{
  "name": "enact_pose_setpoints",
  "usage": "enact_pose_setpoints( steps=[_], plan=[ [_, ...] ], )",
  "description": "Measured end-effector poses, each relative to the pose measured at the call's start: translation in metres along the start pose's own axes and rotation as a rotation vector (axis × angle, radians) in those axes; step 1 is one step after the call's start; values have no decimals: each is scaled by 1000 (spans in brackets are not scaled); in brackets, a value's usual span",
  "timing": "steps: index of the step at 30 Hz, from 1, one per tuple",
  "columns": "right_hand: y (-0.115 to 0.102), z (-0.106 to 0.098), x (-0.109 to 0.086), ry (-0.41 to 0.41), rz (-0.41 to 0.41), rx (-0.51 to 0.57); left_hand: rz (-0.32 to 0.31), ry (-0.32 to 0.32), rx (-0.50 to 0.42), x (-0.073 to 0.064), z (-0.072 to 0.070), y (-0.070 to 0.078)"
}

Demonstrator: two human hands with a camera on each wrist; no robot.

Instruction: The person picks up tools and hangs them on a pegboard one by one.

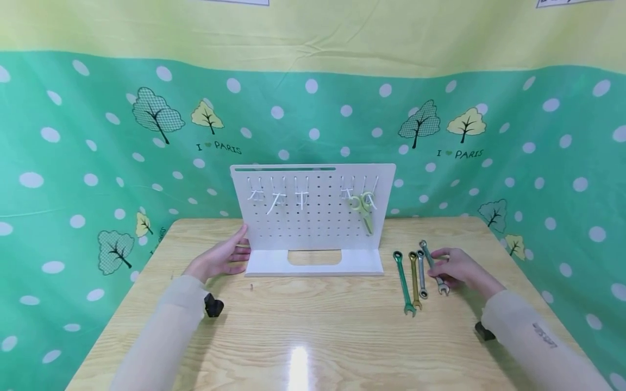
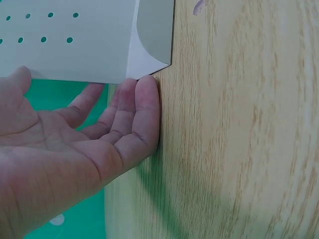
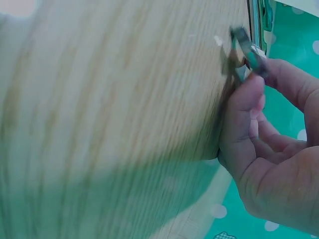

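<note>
A white pegboard stand (image 1: 313, 217) stands at the back of the table, with green-handled scissors (image 1: 364, 209) hanging from a hook at its right. My left hand (image 1: 225, 258) rests against the board's left side, its fingers extended; in the left wrist view the fingertips (image 2: 147, 84) lie right at the base corner. To the right of the stand, my right hand (image 1: 455, 266) pinches a silver wrench (image 1: 425, 252) between thumb and fingers. Beside that wrench lie a green wrench (image 1: 403, 279), a gold wrench (image 1: 414, 277) and another silver wrench (image 1: 422, 271).
Several white hooks (image 1: 277, 196) stick out from the pegboard's upper part. The wooden table (image 1: 274, 336) extends in front of the stand. A green dotted curtain (image 1: 313, 119) hangs behind and around the table.
</note>
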State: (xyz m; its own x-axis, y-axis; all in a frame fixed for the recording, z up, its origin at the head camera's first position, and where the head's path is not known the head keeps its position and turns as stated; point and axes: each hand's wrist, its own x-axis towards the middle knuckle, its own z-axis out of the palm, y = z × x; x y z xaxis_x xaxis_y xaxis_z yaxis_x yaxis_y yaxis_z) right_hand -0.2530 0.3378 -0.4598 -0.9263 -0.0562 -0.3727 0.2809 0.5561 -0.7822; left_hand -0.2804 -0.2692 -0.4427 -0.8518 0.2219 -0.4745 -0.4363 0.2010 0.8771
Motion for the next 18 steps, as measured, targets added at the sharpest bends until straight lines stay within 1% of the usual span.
enact_pose_setpoints(
  steps=[4, 8, 13, 18],
  plan=[
    [0, -2, -1, -19, -9, -6, 3, 5, -3, 1, 1, 0],
    [2, -3, -3, -37, 1, 8, 0, 7, -4, 2, 2, -1],
    [3, -5, -5, -65, -1, 65, 5, 4, -3, 3, 1, -2],
    [-2, -8, -10, -122, -23, 116, 9, -2, 3, 1, 1, -1]
  ],
)
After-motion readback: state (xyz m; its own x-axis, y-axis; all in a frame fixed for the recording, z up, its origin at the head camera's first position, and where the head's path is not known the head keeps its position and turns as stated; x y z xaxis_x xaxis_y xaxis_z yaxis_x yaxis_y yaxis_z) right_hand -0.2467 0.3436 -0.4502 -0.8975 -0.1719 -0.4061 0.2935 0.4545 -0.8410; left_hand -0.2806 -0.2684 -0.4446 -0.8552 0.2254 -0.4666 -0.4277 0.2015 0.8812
